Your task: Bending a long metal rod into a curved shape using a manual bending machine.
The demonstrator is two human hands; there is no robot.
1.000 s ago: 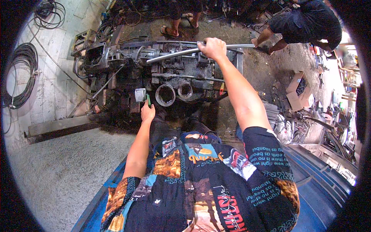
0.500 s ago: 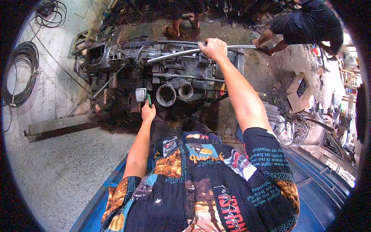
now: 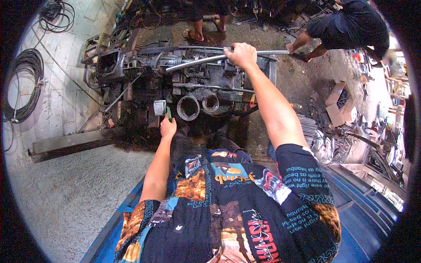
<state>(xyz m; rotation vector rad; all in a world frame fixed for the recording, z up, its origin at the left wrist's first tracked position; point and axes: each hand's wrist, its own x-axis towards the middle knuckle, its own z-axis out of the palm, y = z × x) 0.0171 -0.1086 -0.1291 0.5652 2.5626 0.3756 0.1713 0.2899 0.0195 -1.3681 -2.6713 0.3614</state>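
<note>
My right hand [image 3: 241,54] is closed around a long, slightly bent silver metal pipe [image 3: 197,61]. The pipe slants above a dark, greasy machine [image 3: 210,90], its left end lower than its right end. At the machine's near left side, my left hand [image 3: 168,127] is closed on the green handle [image 3: 169,114] of a tool. A squarish silver block [image 3: 160,107] shows right beside the handle; whether the two are joined I cannot tell. Close to this hand, two round openings, a large ring [image 3: 188,108] and a smaller ring [image 3: 211,104], face me.
A person in dark clothes [image 3: 351,30] bends over at the far right, and another person's sandalled feet [image 3: 195,36] stand beyond the machine. Coiled black cable [image 3: 24,83] lies at left. A cardboard box [image 3: 338,105] and scrap metal crowd the right. Blue metalwork [image 3: 351,219] is behind me.
Both hands keep their grips and stay almost in place. The pipe has shifted very slightly to the left.
</note>
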